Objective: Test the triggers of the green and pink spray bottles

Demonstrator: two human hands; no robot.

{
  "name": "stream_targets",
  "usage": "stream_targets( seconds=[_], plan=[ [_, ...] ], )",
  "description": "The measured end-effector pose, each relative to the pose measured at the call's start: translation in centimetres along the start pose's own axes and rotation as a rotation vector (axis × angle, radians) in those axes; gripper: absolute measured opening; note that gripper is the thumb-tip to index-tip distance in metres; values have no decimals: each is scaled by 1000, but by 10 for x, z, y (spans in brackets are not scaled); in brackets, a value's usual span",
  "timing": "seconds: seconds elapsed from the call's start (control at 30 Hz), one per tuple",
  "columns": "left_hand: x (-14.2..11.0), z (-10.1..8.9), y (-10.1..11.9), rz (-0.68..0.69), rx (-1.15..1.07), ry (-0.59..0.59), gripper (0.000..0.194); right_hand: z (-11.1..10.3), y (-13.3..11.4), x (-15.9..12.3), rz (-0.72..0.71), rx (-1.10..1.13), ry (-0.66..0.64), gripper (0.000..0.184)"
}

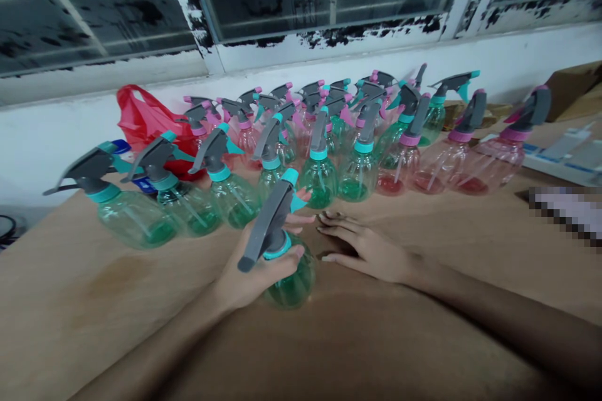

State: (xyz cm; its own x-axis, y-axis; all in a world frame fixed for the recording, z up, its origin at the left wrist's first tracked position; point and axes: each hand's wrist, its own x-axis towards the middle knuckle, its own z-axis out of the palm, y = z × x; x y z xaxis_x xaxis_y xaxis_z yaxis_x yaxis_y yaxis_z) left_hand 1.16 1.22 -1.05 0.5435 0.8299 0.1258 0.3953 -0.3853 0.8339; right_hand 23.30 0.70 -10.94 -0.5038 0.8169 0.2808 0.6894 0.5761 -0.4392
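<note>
My left hand (254, 269) is wrapped round the upper part of a green spray bottle (294, 279) with a grey and teal trigger head. This bottle is close to me, its head tilted toward the upper right. Just right of it, my right hand (367, 244) lies low over the table with its fingers stretched toward the bottle and nothing in them. Behind both hands stands a front row of spray bottles, among them a green one (320, 182) and a pink one (399, 169).
Several more pink and green spray bottles crowd the back of the wooden table (188, 326). A red plastic bag (145, 116) sits at the back left. On the right are a cardboard box (576, 91), a white tray (559, 166) and a pixelated flat object (569, 210). Windows rise behind.
</note>
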Motion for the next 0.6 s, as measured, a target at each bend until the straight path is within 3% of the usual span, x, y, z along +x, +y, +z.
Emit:
stream_targets(
  seconds=[0.6],
  plan=[
    [1, 2, 0, 9, -20, 7, 33, 1, 2, 0, -6, -5, 9, 59]
  ],
)
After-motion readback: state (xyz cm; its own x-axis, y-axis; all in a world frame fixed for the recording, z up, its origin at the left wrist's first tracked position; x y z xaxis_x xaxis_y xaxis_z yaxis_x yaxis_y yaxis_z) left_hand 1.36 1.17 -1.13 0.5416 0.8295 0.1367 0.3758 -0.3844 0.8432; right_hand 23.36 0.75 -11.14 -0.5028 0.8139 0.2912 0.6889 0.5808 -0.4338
